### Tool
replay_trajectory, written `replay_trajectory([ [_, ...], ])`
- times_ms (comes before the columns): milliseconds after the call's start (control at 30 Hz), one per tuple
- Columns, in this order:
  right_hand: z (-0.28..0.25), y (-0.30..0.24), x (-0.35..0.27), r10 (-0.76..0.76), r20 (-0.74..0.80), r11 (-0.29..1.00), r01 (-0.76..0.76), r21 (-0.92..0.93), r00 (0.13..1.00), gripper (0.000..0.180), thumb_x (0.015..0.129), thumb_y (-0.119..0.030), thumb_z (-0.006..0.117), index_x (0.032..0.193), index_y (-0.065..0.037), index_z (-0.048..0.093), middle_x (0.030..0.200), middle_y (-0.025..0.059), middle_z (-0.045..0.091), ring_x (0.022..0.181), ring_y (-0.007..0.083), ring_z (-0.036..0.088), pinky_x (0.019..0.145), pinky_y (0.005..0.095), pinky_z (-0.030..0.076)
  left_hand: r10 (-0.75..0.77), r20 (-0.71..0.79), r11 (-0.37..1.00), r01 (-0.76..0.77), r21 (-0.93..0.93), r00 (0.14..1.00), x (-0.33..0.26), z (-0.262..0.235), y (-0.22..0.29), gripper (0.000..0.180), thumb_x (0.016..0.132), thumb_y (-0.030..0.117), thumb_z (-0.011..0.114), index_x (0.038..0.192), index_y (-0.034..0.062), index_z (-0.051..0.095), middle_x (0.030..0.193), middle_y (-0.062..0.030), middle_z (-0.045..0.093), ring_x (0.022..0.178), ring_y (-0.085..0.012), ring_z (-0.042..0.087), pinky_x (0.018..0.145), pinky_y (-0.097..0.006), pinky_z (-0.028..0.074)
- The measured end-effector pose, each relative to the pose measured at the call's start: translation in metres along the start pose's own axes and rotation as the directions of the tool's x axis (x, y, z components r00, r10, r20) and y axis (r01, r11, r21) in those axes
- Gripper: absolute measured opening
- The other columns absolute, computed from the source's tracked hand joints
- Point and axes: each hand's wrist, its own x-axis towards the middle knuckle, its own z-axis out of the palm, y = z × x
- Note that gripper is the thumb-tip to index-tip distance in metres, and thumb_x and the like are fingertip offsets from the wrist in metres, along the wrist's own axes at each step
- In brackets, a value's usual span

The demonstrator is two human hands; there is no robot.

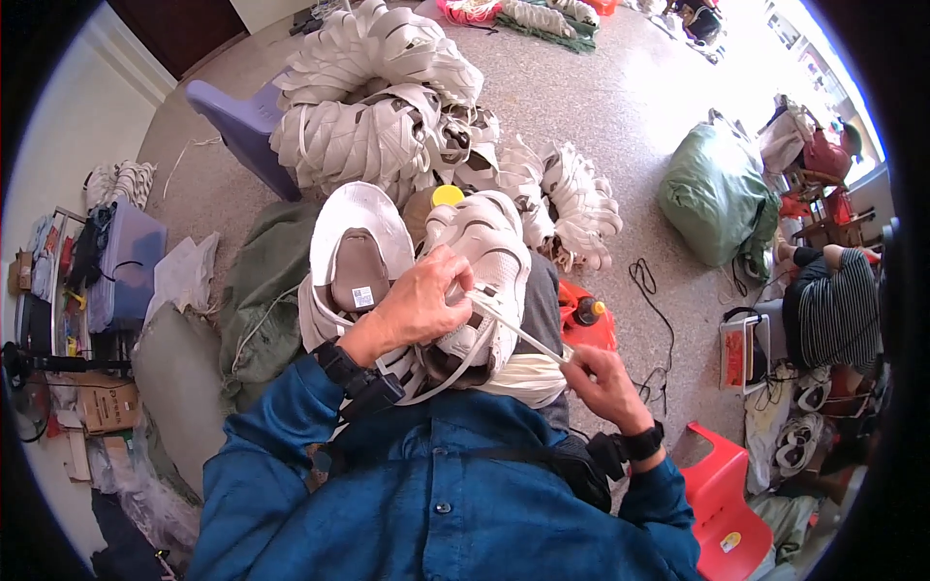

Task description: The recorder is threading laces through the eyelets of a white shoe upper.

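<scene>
On my lap lies a white shoe upper (491, 232) with cut-out panels. My left hand (426, 295) is closed over its eyelet area, thumb and fingers pinching a white shoelace (523, 334). The lace runs taut from there to my right hand (603, 382), whose fingers are closed round it, off the shoe's right side. A loose length of lace loops down toward my waist. To the left sits another white shoe upper (334, 213), its brown insole (360, 261) and a small white label showing. A bundle of cream laces (531, 378) rests under the lace.
Big coils of strung shoe uppers (387, 68) are heaped on a purple chair (237, 121) ahead. A red bag (586, 329) holds a dark bottle. A red stool (722, 494) stands at right, and a green sack (717, 194) farther off. Someone in stripes (833, 310) sits at far right.
</scene>
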Motion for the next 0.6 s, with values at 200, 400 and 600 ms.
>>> replay_trajectory([
  [200, 0.010, -0.003, -0.014, 0.248, 0.101, 0.950, -0.262, 0.168, 0.964, 0.020, 0.097, -0.016, 0.062, 0.089, 0.002, 0.061, 0.069, 0.0047, 0.059, 0.062, 0.0121, 0.058, 0.057, 0.0292, 0.046, 0.119, -0.069, 0.989, -0.112, 0.101, 0.991, -0.002, 0.008, -0.002, 0.020, 0.081, 0.014, 0.066, 0.097, 0.0033, 0.060, 0.092, -0.0142, 0.055, 0.080, -0.0303, 0.059, 0.074, -0.039, 0.049],
  [400, 0.048, -0.016, 0.025, 0.184, 0.035, 0.896, -0.182, 0.405, 0.982, 0.019, 0.099, -0.015, 0.061, 0.107, 0.002, 0.060, 0.078, 0.0036, 0.064, 0.064, 0.0083, 0.060, 0.057, 0.0272, 0.050, 0.178, -0.152, 0.978, -0.158, 0.133, 0.972, -0.010, 0.004, 0.017, 0.014, 0.085, 0.009, 0.067, 0.096, 0.0019, 0.061, 0.094, -0.0166, 0.060, 0.089, -0.0356, 0.061, 0.078, -0.042, 0.048],
  [600, 0.056, -0.031, 0.033, -0.011, 0.188, 0.925, -0.061, 0.375, 0.982, 0.015, 0.094, -0.010, 0.065, 0.104, 0.000, 0.060, 0.073, 0.0028, 0.062, 0.066, 0.0078, 0.057, 0.059, 0.0263, 0.046, 0.272, -0.182, 0.959, -0.252, 0.126, 0.945, -0.017, 0.000, 0.036, 0.013, 0.082, 0.007, 0.070, 0.093, 0.0033, 0.063, 0.089, -0.0135, 0.061, 0.090, -0.0339, 0.061, 0.080, -0.042, 0.046],
])
